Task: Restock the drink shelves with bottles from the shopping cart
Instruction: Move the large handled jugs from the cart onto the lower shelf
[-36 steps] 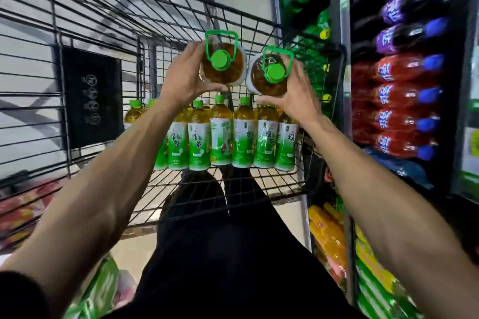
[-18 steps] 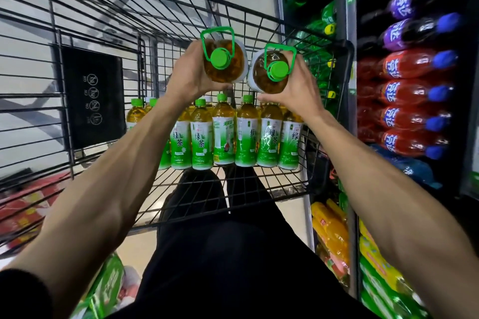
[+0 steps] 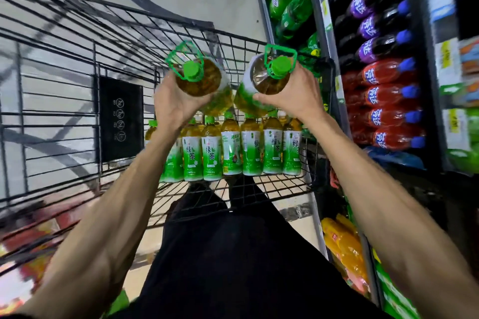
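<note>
Head view: the cart (image 3: 64, 80) blurs at left, and the arms partly hide its small bottles (image 3: 232, 150). The left hand (image 3: 172, 103) curls under one large tea bottle (image 3: 204, 81). The right hand (image 3: 295, 93) wraps round a second large bottle (image 3: 260, 80). Both are above the cart, caps tilted up toward the camera, with the shelves (image 3: 334, 65) to the right.

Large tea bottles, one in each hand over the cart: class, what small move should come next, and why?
Probably swing both right toward the shelves. The left hand grips one large tea bottle and the right hand a second bottle, both held above the small bottles standing in the cart, with the shelves close beside it.
</note>
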